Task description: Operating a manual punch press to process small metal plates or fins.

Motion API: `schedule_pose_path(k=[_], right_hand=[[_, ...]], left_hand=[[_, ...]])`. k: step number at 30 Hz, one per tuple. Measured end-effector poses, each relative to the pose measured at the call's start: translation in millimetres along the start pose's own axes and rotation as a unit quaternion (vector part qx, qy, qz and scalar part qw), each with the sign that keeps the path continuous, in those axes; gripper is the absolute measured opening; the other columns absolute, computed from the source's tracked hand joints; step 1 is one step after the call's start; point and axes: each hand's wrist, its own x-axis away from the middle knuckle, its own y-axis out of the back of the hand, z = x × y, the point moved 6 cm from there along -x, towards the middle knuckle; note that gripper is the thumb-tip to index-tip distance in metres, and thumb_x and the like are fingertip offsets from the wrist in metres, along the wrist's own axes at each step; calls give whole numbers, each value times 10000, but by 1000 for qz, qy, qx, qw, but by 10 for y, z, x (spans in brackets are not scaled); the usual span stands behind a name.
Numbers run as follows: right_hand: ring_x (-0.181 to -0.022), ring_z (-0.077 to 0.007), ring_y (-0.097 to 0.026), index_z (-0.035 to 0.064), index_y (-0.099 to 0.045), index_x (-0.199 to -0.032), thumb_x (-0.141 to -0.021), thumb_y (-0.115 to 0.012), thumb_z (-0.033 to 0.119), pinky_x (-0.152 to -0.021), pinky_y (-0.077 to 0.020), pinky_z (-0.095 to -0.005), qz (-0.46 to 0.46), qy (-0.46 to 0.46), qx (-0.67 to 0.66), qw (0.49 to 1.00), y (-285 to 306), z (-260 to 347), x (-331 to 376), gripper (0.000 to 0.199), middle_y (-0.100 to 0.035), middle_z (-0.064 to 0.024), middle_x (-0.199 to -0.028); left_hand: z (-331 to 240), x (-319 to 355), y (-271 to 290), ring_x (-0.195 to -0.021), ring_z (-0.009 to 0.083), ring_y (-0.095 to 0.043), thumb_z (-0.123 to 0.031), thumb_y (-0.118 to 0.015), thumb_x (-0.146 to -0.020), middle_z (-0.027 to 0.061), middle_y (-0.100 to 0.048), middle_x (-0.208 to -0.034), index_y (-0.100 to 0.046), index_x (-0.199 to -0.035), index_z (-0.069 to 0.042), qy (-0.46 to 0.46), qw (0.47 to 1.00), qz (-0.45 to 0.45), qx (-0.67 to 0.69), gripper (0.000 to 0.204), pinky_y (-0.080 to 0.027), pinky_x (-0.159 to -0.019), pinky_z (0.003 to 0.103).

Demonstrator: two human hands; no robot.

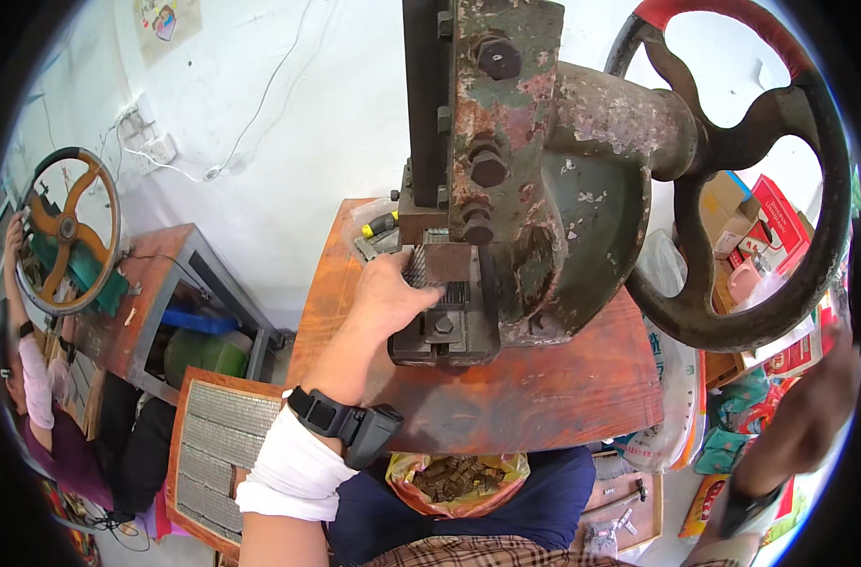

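Observation:
A heavy, worn green hand press (596, 236) stands on a reddish wooden bench. Under its ram, my left hand (383, 298) reaches to the die area, with thumb and fingers around a grey ridged metal piece (415, 268). A flat brown metal block (447, 264) sits right beside my fingers, above the slotted base (445, 342). The press's large handwheel (832, 180) has red wrapping at its top. My right hand (809, 402) is below the wheel's lower right rim, apart from it and smeared by motion, so its fingers cannot be made out.
A yellow bag (404, 470) of small brassy pieces rests at my lap. At left lies a wood-framed tray (177, 454) filled with rows of small metal pieces. Another person (67, 463) works at a second wheel (67, 227). A hammer (629, 496), boxes and bags crowd the right.

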Motion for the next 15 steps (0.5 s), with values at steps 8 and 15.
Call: schedule_pose_path(k=[8, 15], right_hand=[[-808, -301, -538, 21, -609, -841, -592, -684, -66, -651, -456, -365, 209, -18, -346, 914, -743, 518, 1101, 274, -556, -146, -923], [-818, -295, -538, 8, -617, -835, -631, -679, -75, -634, -463, -348, 256, -103, -364, 889, -901, 546, 1624, 228, -558, -153, -926]], left_hand=[[-146, 28, 56, -826, 357, -650, -344, -741, -668, 227, -665, -859, -654, -945, 43, -9, 994, -68, -80, 484, -512, -748, 401], [644, 1184, 443, -790, 147, -620, -152, -793, -657, 114, -671, -898, -614, -1073, 86, 122, 986, -40, 109, 511, -507, -731, 295]])
